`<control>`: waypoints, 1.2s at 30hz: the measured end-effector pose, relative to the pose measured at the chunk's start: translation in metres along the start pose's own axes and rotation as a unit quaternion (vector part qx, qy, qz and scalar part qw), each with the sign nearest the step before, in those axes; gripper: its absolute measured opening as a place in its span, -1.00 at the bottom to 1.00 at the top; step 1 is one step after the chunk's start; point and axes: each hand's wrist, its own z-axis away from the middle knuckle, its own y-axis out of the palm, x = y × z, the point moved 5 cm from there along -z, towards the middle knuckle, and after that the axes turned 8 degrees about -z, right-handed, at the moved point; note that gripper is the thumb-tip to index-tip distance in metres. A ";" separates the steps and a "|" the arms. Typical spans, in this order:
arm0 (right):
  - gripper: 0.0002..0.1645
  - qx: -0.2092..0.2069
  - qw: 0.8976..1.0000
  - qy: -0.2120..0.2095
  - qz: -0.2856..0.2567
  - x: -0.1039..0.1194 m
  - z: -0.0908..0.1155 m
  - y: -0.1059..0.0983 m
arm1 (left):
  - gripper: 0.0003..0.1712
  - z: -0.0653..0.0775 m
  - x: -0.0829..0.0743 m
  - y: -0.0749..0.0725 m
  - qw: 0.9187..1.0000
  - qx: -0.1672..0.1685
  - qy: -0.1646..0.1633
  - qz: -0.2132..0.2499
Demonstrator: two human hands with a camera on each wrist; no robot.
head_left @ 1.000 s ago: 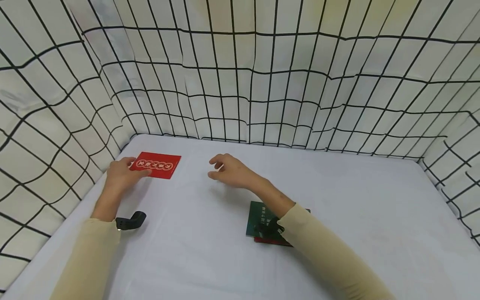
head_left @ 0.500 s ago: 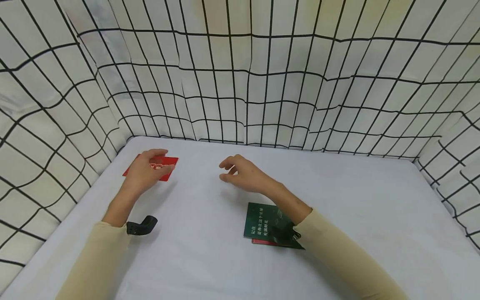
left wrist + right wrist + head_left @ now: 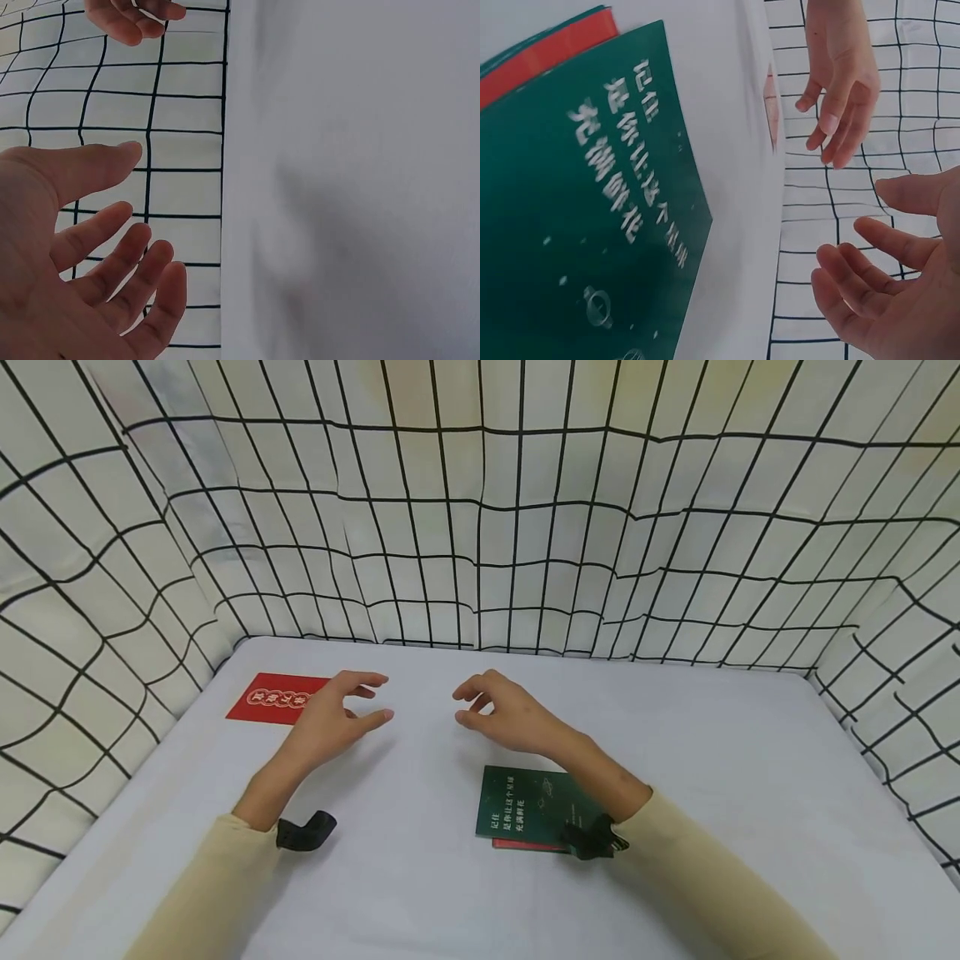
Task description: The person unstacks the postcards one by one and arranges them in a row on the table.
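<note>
My left hand (image 3: 333,718) hovers over the white table at the right end of a red card (image 3: 272,697) with pale lettering, hiding part of it; its fingers are loosely bent and hold nothing. Facing it across a small gap is my right hand (image 3: 506,710), also holding nothing, fingers relaxed. Below the right wrist lies a dark green card (image 3: 525,802) with white writing, its right part hidden by the forearm. A red edge (image 3: 517,844) shows beneath it. In the right wrist view the green card (image 3: 592,210) appears close, with another green edge (image 3: 551,39) beyond the red one.
White cloth covers the table (image 3: 405,877). A white backdrop with a black grid (image 3: 495,560) stands along the back and both sides. Black straps with camera mounts (image 3: 306,832) sit on both wrists.
My left hand has left the red card and moved right, away from it, uncovering its lettering. The right hand has shifted slightly right in the view. The red card stays on the table.
</note>
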 end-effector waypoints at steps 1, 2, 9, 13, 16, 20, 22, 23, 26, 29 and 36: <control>-0.58 -0.001 1.000 0.000 -0.001 -0.001 0.002 -0.002 | -0.36 0.000 -0.002 0.003 1.000 0.003 0.003 0.003; -0.59 -0.003 1.000 0.000 -0.001 -0.002 0.005 -0.003 | -0.36 0.000 -0.004 0.006 1.000 0.007 0.007 0.005; -0.61 -0.020 1.000 -0.008 0.003 -0.013 0.016 -0.014 | -0.37 -0.002 -0.021 0.022 0.999 0.032 0.037 0.008; -0.62 -0.031 0.999 -0.003 0.012 -0.019 0.022 -0.017 | -0.37 -0.004 -0.027 0.030 0.998 0.046 0.044 0.015; -0.62 -0.037 0.999 0.000 0.021 -0.024 0.027 -0.020 | -0.36 -0.003 -0.030 0.036 0.997 0.058 0.046 0.025; -0.62 -0.043 0.999 0.006 0.026 -0.029 0.034 -0.024 | -0.35 -0.001 -0.035 0.046 0.995 0.076 0.054 0.031; -0.62 -0.047 0.998 0.011 0.027 -0.031 0.038 -0.027 | -0.35 -0.001 -0.037 0.050 0.994 0.085 0.063 0.032; -0.62 -0.049 0.998 0.014 0.026 -0.032 0.040 -0.029 | -0.35 0.000 -0.038 0.053 0.993 0.089 0.067 0.034; -0.63 -0.052 0.998 0.018 0.024 -0.037 0.045 -0.032 | -0.36 0.001 -0.042 0.059 0.991 0.096 0.081 0.040; -0.64 -0.053 0.998 0.023 0.026 -0.041 0.050 -0.035 | -0.35 0.003 -0.046 0.063 0.989 0.105 0.092 0.044; -0.64 -0.059 0.997 0.035 0.038 -0.049 0.058 -0.042 | -0.33 0.006 -0.058 0.072 0.985 0.137 0.090 0.044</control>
